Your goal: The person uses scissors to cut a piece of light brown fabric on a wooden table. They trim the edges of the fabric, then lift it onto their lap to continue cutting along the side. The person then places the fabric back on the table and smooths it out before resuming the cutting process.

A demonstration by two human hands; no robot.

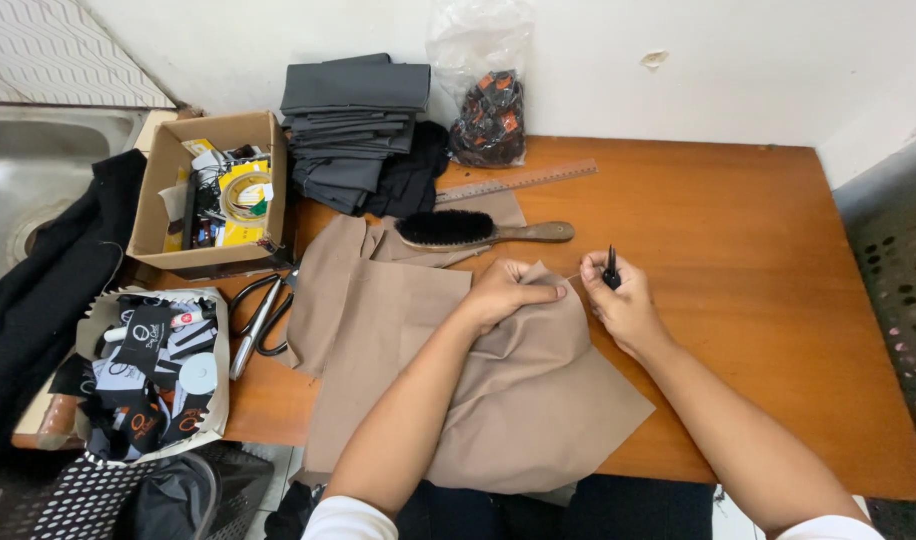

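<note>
A tan piece of fabric (498, 390) lies spread over the near part of the wooden table (738, 230). My left hand (508, 290) is closed on a bunched fold of it near its far edge. My right hand (623, 298) sits just right of the fabric and pinches a small black tool (611, 268) upright. A thin thread appears to run from the fabric edge toward that hand.
A black brush with a wooden handle (478, 230) and a ruler (518, 182) lie beyond the fabric. Scissors (260, 318) lie at the left. A cardboard box (213, 195), folded grey cloth (353, 125), a plastic bag (488, 110) and a tray of labels (153, 375) crowd the left and back.
</note>
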